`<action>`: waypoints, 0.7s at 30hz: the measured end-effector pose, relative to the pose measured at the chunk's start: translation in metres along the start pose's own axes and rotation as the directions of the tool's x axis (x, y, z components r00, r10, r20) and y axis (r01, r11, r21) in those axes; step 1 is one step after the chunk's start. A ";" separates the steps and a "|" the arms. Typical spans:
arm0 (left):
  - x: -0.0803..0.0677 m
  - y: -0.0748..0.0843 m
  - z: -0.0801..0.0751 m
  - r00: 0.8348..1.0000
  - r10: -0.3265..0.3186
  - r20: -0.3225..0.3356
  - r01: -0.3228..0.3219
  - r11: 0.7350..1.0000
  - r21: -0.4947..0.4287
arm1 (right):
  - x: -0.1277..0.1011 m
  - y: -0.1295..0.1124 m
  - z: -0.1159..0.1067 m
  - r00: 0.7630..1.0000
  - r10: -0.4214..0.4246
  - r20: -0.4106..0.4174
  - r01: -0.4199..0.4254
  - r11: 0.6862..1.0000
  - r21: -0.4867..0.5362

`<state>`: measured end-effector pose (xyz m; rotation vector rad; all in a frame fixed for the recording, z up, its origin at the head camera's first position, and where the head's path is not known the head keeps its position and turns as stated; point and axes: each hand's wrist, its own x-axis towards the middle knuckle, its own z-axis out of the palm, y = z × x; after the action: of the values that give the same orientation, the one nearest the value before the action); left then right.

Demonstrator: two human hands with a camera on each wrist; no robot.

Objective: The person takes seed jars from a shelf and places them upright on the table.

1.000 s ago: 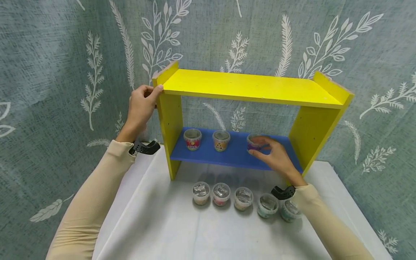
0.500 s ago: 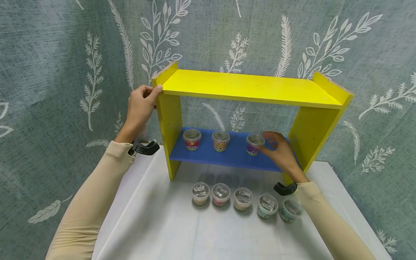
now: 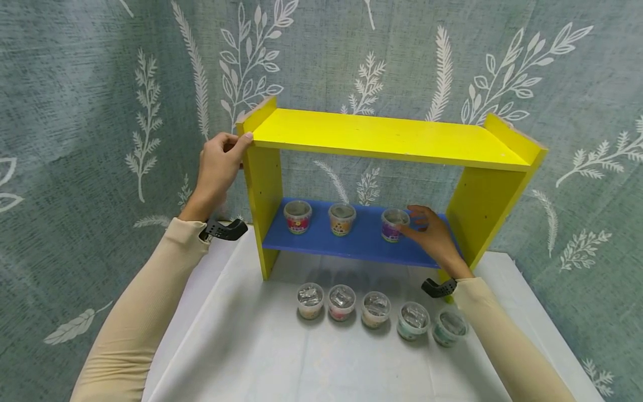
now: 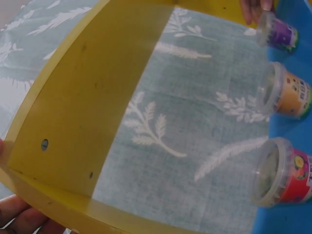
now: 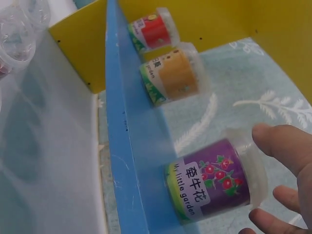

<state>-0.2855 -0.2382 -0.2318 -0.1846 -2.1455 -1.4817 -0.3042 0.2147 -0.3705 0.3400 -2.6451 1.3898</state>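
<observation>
A yellow shelf unit (image 3: pixel 382 134) with a blue lower board (image 3: pixel 321 240) stands on a white table. My left hand (image 3: pixel 218 164) grips its top left corner. On the blue board stand a red-labelled cup (image 3: pixel 297 216), an orange-labelled cup (image 3: pixel 341 219) and a purple-labelled cup (image 3: pixel 393 224). My right hand (image 3: pixel 423 228) hovers at the purple cup's right side with its fingers spread. In the right wrist view the fingertips (image 5: pixel 285 146) sit at the rim of the purple cup (image 5: pixel 214 183) without curling round it. The left wrist view shows all three cups from the side, the purple cup (image 4: pixel 278 33) farthest.
Several lidded clear cups (image 3: pixel 377 307) stand in a row on the white table (image 3: pixel 281 363) in front of the shelf. A grey-green leaf-patterned curtain (image 3: pixel 100 111) hangs close behind. The yellow top board holds nothing.
My right hand let go of the purple cup on the blue board and drew back slightly to its right. The left hand has stayed on the shelf corner.
</observation>
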 end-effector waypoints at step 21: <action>-0.001 0.002 0.000 1.000 -0.006 -0.005 0.007 1.000 0.014 | 0.016 0.007 0.011 0.994 0.050 0.093 -0.058 0.995 0.080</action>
<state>-0.2832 -0.2372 -0.2305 -0.1694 -2.1539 -1.4694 -0.3214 0.2078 -0.3790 0.3516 -2.6931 1.5393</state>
